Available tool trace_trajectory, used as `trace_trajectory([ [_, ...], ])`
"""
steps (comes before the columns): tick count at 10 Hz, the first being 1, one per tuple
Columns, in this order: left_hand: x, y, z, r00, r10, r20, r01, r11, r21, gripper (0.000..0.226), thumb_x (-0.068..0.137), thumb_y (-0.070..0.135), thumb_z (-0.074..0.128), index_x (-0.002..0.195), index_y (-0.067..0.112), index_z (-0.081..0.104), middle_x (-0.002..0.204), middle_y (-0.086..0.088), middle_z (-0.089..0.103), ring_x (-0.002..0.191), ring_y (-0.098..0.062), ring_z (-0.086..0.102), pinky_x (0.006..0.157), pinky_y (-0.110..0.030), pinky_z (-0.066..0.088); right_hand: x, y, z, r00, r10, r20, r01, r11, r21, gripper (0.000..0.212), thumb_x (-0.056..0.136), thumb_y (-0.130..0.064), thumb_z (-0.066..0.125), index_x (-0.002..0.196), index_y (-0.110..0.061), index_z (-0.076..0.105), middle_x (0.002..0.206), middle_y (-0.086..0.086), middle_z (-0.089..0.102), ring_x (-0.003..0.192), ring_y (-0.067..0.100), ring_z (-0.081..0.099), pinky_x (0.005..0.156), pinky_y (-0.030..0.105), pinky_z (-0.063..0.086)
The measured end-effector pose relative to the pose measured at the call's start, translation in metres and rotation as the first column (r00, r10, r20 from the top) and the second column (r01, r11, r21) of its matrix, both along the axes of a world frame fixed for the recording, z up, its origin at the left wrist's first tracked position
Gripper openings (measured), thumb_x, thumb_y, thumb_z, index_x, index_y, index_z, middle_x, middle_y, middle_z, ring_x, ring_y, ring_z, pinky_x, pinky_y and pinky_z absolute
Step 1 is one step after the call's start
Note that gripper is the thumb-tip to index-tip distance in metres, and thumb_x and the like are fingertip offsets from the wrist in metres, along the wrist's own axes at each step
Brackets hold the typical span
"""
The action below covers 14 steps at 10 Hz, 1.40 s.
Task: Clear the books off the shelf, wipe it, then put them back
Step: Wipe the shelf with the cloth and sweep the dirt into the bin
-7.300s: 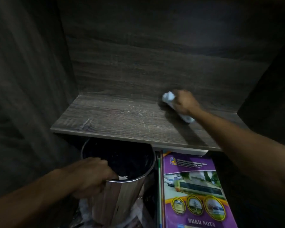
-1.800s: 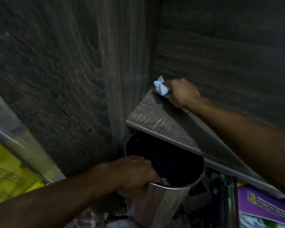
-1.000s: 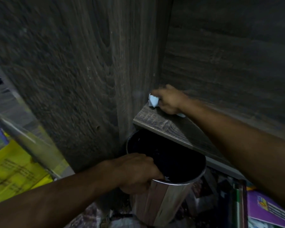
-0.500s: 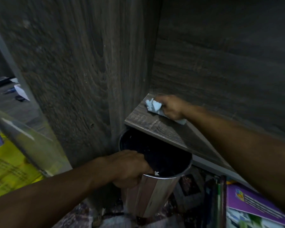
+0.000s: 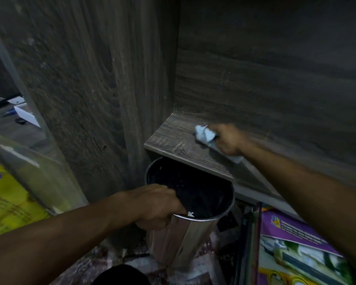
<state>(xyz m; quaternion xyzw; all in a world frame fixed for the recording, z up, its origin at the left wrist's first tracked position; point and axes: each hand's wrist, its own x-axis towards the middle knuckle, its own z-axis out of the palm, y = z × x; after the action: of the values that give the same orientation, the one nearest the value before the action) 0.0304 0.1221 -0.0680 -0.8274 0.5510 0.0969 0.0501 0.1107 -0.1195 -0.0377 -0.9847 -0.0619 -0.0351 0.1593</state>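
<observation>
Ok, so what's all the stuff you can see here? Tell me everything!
shelf: one, dark grey wood, centre, no books on the part in view
tissue: one, pale blue-white, crumpled, on the shelf
bin: one, shiny metal with black inside, below the shelf's front edge
purple book: one, purple cover, lower right
yellow sheet: one, yellow, far left
white sheet: one, white, far left, higher up
right hand: one, grips the tissue
left hand: one, grips the bin's rim

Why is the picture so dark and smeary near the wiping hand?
Head view: dim light leaves the shelf in shadow; the right hand and its tissue are smeared by motion; the metal bin glints; the purple book is blurred too.
</observation>
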Motion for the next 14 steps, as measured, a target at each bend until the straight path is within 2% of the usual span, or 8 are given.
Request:
trace_trajectory([
  [2,-0.009,-0.018,0.001,0.999,-0.035,0.03,0.034,0.999,0.03,0.031,0.081,0.021,0.057,0.11,0.023,0.065,0.103,-0.009,0.068,0.1,-0.032,0.06,0.074,-0.033,0.044,-0.059,0.042,-0.009,0.972,0.234,0.004,-0.228,0.941,0.251,0.031,0.082,-0.024,0.051,0.104,-0.016,0.071,0.11,-0.001,0.07,0.103,0.017,0.062,0.086,0.024,0.042],
  [4,-0.016,-0.03,-0.002,0.996,-0.089,-0.003,0.088,0.992,0.085,0.023,0.081,0.018,0.054,0.101,0.023,0.063,0.095,-0.005,0.068,0.091,-0.028,0.063,0.07,-0.033,0.047,-0.092,-0.082,0.02,0.919,-0.38,0.109,0.367,0.922,0.12,0.039,0.093,-0.039,0.052,0.116,-0.012,0.068,0.122,0.019,0.067,0.114,0.034,0.061,0.082,0.033,0.043],
  [6,-0.02,-0.031,0.0,0.989,-0.145,0.018,0.142,0.984,0.109,0.02,0.082,0.021,0.05,0.1,0.024,0.06,0.095,-0.004,0.068,0.089,-0.026,0.063,0.072,-0.034,0.047,-0.118,-0.169,-0.003,0.6,-0.798,-0.044,0.785,0.599,-0.155,0.027,0.095,-0.024,0.058,0.119,-0.014,0.059,0.134,0.02,0.054,0.127,0.036,0.047,0.107,0.045,0.039],
  [8,-0.027,-0.04,0.005,0.986,-0.164,0.021,0.157,0.97,0.184,0.025,0.083,0.028,0.048,0.107,0.026,0.056,0.103,-0.005,0.066,0.098,-0.028,0.059,0.079,-0.037,0.047,-0.099,-0.053,-0.014,0.922,-0.387,-0.003,0.378,0.898,0.227,0.028,0.088,-0.017,0.068,0.115,-0.018,0.073,0.126,0.006,0.068,0.118,0.022,0.062,0.093,0.026,0.042],
  [10,-0.025,-0.049,0.004,0.985,-0.173,0.012,0.162,0.945,0.284,0.043,0.077,0.035,0.037,0.117,0.028,0.053,0.117,-0.001,0.061,0.113,-0.022,0.055,0.09,-0.032,0.044,-0.109,-0.059,0.012,0.855,-0.518,0.031,0.426,0.734,0.528,0.021,0.092,-0.023,0.062,0.108,-0.016,0.075,0.107,0.008,0.074,0.103,0.018,0.066,0.07,0.023,0.04],
  [11,-0.023,-0.054,-0.002,0.974,-0.221,0.044,0.201,0.942,0.267,0.038,0.082,0.035,0.041,0.118,0.028,0.053,0.117,-0.003,0.061,0.112,-0.022,0.054,0.089,-0.032,0.042,-0.144,-0.128,0.023,0.68,-0.72,0.137,0.704,0.694,0.151,0.035,0.088,-0.023,0.066,0.122,-0.014,0.067,0.124,0.015,0.064,0.117,0.033,0.059,0.09,0.034,0.046],
  [13,-0.008,-0.054,-0.019,0.963,-0.269,0.011,0.266,0.957,0.115,0.031,0.082,0.041,0.042,0.111,0.035,0.049,0.112,-0.001,0.06,0.106,-0.016,0.052,0.076,-0.025,0.035,-0.212,-0.235,-0.009,0.388,-0.91,0.144,0.826,0.274,-0.493,0.042,0.103,-0.024,0.039,0.141,-0.011,0.048,0.146,0.019,0.034,0.129,0.035,0.039,0.101,0.041,0.041],
  [14,0.009,-0.046,-0.042,0.961,-0.263,-0.087,0.265,0.964,0.02,0.036,0.084,0.058,0.041,0.119,0.052,0.047,0.116,0.014,0.061,0.109,-0.005,0.053,0.08,-0.015,0.038,-0.217,-0.258,-0.032,0.454,-0.883,0.117,0.689,0.265,-0.674,0.046,0.103,-0.025,0.033,0.146,-0.008,0.04,0.152,0.024,0.034,0.135,0.034,0.038,0.104,0.038,0.037],
])
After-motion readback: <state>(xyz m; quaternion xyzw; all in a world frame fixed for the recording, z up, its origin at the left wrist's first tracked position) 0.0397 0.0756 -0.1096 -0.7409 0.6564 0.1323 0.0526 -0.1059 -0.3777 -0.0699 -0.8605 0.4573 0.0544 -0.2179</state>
